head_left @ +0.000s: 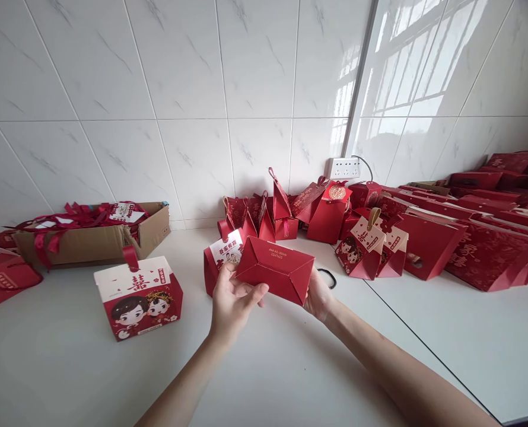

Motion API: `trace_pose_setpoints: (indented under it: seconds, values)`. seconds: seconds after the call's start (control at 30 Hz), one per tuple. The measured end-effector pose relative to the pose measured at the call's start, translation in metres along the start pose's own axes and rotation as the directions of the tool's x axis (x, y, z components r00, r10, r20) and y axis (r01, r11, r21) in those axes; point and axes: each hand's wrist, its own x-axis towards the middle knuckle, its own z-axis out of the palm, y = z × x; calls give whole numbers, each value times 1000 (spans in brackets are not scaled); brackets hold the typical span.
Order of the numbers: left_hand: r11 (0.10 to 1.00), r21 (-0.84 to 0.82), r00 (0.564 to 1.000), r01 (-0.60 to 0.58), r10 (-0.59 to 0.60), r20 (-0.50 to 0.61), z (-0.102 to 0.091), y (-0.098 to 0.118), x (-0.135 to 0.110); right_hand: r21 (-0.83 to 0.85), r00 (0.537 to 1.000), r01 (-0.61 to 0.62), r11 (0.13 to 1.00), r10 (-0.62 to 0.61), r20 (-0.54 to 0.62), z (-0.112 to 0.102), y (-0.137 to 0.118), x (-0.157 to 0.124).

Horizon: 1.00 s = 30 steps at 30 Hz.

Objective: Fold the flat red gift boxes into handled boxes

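Both hands are up over the table with a red box (275,270) between them, its creased base turned toward the person and gold lettering printed near the far edge. The left hand (232,299) pinches the left end, thumb along the near edge and fingers curled round the corner. The right hand (320,299) bears against the right end; its fingers are behind the cardboard, so I can't tell how tightly they close.

Just beyond the left hand stands a white-topped box (222,252), partly hidden. To the left, well apart, sits a cartoon-couple box (146,305) with a red ribbon loop on top (two round little faces on its front). Farther left, an open brown carton (79,244) brims with dark red ribbons (50,242) and white tags, some ribbon spilling over its near wall. A red bag (6,276) lies at the left of it.

Toward the wall a cluster of small red boxes (264,222) leans together, below a power strip (344,168). To the right stand two smaller couple boxes (371,252), then rows of red bags (490,255); I can't see inside those.

White tabletop (255,379) stretches beneath the forearms, and more of it separates the hands from the cartoon-couple box. On the right, a dark seam (424,346) slants across toward the near edge.
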Motion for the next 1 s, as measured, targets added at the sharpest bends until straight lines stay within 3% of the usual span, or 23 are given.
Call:
trace_pose_setpoints:
  seconds: [0.1, 0.27, 0.47, 0.67, 0.9, 1.0]
  values:
    - [999, -26, 999, -39, 38, -30, 6, -2, 0, 42, 996, -45, 998, 47, -70, 5, -3, -2]
    - [999, 18, 993, -40, 38, 114, 9, -12, 0, 41, 994, -16, 999, 21, -104, 10, -4, -5]
    - [983, 147, 983, -107, 83, 163, 9, -14, -3, 58, 994, -48, 997, 53, -92, 9, -2, -7]
    - [997, -26, 976, -73, 77, 202, 10, -1, -6, 58, 997, -36, 998, 40, -63, 9, 1, -7]
    - [983, -185, 993, 9, 12, 114, 20, 6, -11, 30, 1000, -8, 1000, 8, 10, 9, 3, -9]
    - [977, -212, 986, 38, -3, 164, 19, 5, -11, 15, 1000, 11, 1000, -11, 27, 7, 2, -7]
